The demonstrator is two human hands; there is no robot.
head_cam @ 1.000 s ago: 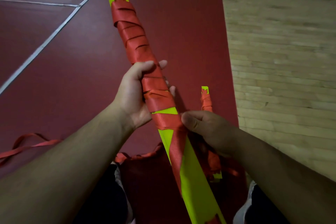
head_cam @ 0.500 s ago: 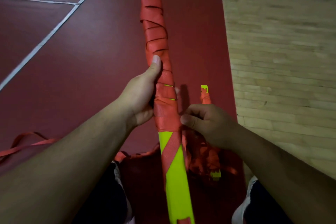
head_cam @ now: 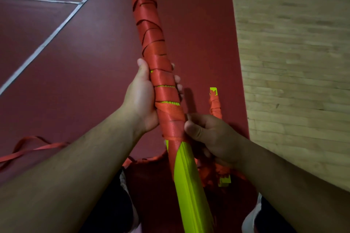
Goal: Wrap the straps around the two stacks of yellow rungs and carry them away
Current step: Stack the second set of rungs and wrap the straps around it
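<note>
I hold a long stack of yellow rungs (head_cam: 189, 179) upright in front of me, its upper two thirds wound in orange strap (head_cam: 151, 30). My left hand (head_cam: 141, 98) grips the wrapped middle from the left, fingertips showing on the far side. My right hand (head_cam: 210, 136) pinches the strap at the lowest turn on the stack's right edge. A second, strap-wrapped stack (head_cam: 216, 108) lies on the floor behind my right hand, mostly hidden by it.
Loose orange strap (head_cam: 28, 149) trails over the dark red mat (head_cam: 75, 81) at the left. White lines (head_cam: 56, 32) cross the mat. Pale wooden floor (head_cam: 295, 62) begins at the right. My shoes (head_cam: 251, 219) show at the bottom.
The stack has turned in my hands and tilted back to the left. One more turn of strap now lies lower on the stack. My right hand stays at the wrap's lower edge.
</note>
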